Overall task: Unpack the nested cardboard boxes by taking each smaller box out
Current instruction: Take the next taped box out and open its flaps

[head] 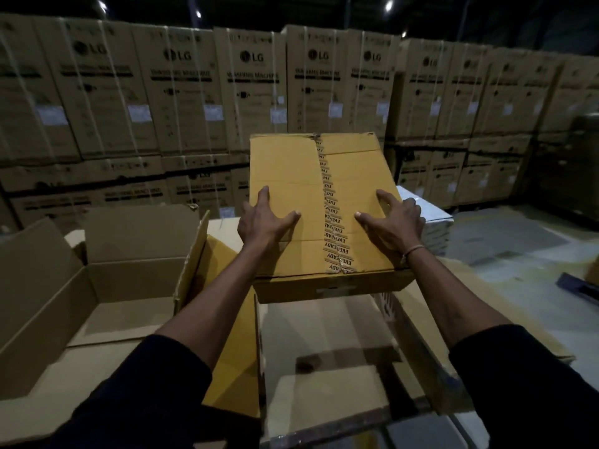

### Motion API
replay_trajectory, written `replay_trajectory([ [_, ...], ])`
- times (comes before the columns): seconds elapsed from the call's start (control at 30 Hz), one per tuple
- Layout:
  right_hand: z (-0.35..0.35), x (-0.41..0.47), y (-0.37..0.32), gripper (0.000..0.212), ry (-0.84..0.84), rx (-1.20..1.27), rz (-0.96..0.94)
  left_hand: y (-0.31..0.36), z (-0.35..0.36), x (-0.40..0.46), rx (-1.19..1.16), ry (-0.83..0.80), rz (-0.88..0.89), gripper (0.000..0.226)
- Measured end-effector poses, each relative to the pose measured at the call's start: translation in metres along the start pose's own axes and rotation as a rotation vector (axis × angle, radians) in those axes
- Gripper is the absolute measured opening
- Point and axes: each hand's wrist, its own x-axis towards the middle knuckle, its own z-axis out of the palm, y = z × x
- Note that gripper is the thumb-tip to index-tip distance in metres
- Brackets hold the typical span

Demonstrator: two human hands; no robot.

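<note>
Stacked washing-machine cartons wall off the far side of the dim warehouse, well beyond my hands. My left hand and right hand both lie flat with fingers spread on the top of a taped box, thumbs pointing toward each other on either side of a strip of printed tape that runs down the middle between them. The left one wraps its outer fingers over the box's left edge, and the right one does the same at the right edge, so I grip the box between the two. It tilts up, its far edge raised, and sits above an open box just under my forearms; whether the two touch I cannot tell. Left of my left arm stands another open box, flaps up. Beyond my right hand lies a pale stack on the floor.
</note>
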Motion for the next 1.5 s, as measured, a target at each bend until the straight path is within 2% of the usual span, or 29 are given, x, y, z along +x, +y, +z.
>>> replay_trajectory([
  [0.17,-0.023,0.004,-0.041,0.096,0.149,0.143,-0.046,0.016,-0.041,0.034,-0.026,0.081,0.100,0.100],
  [0.4,-0.043,0.010,-0.117,0.091,0.319,0.187,-0.140,0.014,-0.115,0.075,-0.019,0.244,0.187,0.107],
  [0.57,-0.046,0.004,-0.189,0.084,0.421,0.204,-0.249,-0.019,-0.173,0.097,-0.088,0.331,0.234,0.110],
  [0.73,-0.025,-0.009,-0.268,0.085,0.442,0.150,-0.329,-0.074,-0.234,0.107,-0.108,0.417,0.211,0.107],
  [0.9,0.021,-0.038,-0.349,0.084,0.396,0.182,-0.374,-0.152,-0.295,0.114,-0.075,0.471,0.202,0.104],
  [1.17,0.088,-0.098,-0.448,0.085,0.251,0.092,-0.376,-0.271,-0.367,0.116,0.008,0.420,0.091,0.104],
  [1.3,0.115,-0.125,-0.473,0.086,0.151,0.024,-0.335,-0.315,-0.384,0.106,0.078,0.321,-0.024,0.105],
  [1.5,0.147,-0.160,-0.473,0.086,-0.106,-0.054,-0.263,-0.371,-0.379,0.085,0.122,0.064,-0.131,0.110],
])
